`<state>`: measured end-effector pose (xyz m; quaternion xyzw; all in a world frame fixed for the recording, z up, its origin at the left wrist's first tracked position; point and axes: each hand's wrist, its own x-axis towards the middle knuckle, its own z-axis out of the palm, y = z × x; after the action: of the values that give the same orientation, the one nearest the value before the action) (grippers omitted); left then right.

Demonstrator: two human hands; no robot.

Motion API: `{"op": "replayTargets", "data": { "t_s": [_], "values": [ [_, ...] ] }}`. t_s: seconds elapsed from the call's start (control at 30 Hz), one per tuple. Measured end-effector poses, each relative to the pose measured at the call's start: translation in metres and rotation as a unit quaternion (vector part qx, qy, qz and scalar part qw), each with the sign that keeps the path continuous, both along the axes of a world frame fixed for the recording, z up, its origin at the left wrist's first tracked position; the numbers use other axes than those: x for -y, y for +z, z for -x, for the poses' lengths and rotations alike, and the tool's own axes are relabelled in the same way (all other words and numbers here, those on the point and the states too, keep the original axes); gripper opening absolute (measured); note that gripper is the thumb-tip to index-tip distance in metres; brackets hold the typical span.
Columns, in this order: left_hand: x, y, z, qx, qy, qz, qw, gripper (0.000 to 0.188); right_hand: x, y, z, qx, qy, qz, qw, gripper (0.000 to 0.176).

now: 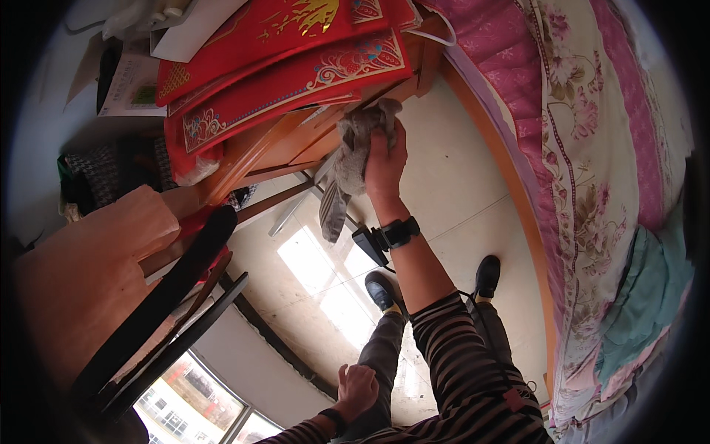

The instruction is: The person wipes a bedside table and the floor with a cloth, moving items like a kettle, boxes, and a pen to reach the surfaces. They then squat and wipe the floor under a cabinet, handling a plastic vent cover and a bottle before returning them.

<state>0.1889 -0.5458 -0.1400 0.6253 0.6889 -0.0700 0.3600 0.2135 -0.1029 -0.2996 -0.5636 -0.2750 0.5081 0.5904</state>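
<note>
My right hand (385, 166) is closed around a bunched grey-brown cloth (353, 150), which it holds against or close beside the front edge of a wooden desk (288, 139); contact cannot be told. A striped end of the cloth hangs down. Red decorated paper bags (299, 83) lie on the desk, just above and left of that hand. My left hand (358, 388) is low in the view, over my left leg, with its fingers loosely curled and no object visible in it.
A bed with a wooden frame (507, 183) and a floral cover (579, 166) runs along the right. At the left stands a chair with dark arms (166, 311) and a pinkish-orange cover (100, 277). Below is a window (205, 399). Sunlight falls on the tiled floor (449, 188).
</note>
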Motion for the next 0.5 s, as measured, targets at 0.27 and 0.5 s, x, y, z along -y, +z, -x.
{"op": "replayTargets", "data": {
  "t_s": [0.27, 0.5],
  "values": [
    [0.009, -0.002, -0.006, -0.01, -0.018, 0.036, 0.999, 0.007, -0.009, 0.059, 0.044, 0.291, 0.202, -0.066, 0.933, 0.066],
    [0.017, -0.007, -0.015, -0.023, -0.001, 0.028, 0.999, 0.005, 0.056, 0.058, 0.108, 0.131, 0.377, -0.081, 0.913, 0.048]
  ]
}}
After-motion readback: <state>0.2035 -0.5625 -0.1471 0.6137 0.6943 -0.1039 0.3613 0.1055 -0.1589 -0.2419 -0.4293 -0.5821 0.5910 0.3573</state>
